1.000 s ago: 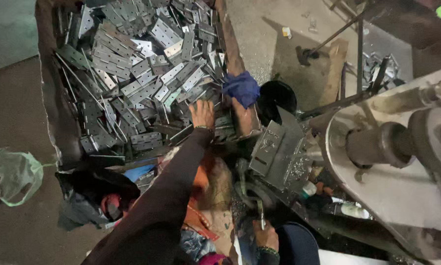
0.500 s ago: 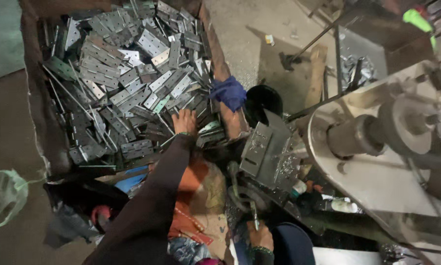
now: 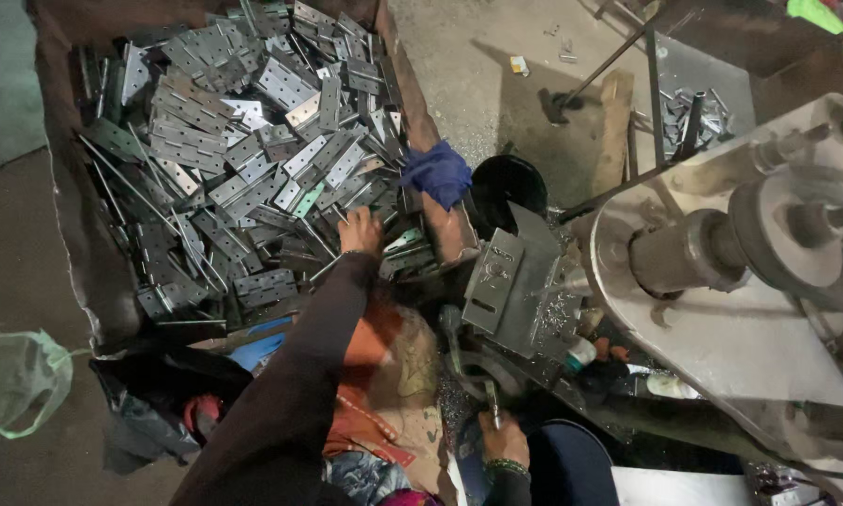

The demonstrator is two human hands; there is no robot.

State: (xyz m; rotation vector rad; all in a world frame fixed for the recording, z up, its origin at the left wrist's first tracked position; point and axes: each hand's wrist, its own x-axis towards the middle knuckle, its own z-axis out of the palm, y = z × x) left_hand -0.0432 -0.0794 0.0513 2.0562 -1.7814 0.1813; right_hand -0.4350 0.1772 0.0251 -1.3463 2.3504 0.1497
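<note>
Left hand [image 3: 360,230] in crate of metal hinge plates [image 3: 224,159]; right hand [image 3: 503,439] on lever.

Left hand reaching into near right corner of wooden crate [image 3: 65,234], fingers curled down among grey perforated plates; grasp hidden, cannot tell. Right hand closed around thin metal lever [image 3: 490,401] low beside grey machine [image 3: 721,272]. Blue cloth [image 3: 437,172] draped over crate's right wall, just beside left hand. Green plastic bag [image 3: 18,375] on floor, well apart.

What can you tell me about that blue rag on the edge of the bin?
The blue rag is a crumpled, soft-looking cloth draped over the right rim of the bin, which is full of grey metal hinge plates. It lies bunched beside a round black container. The left hand is close, not touching it.
</note>
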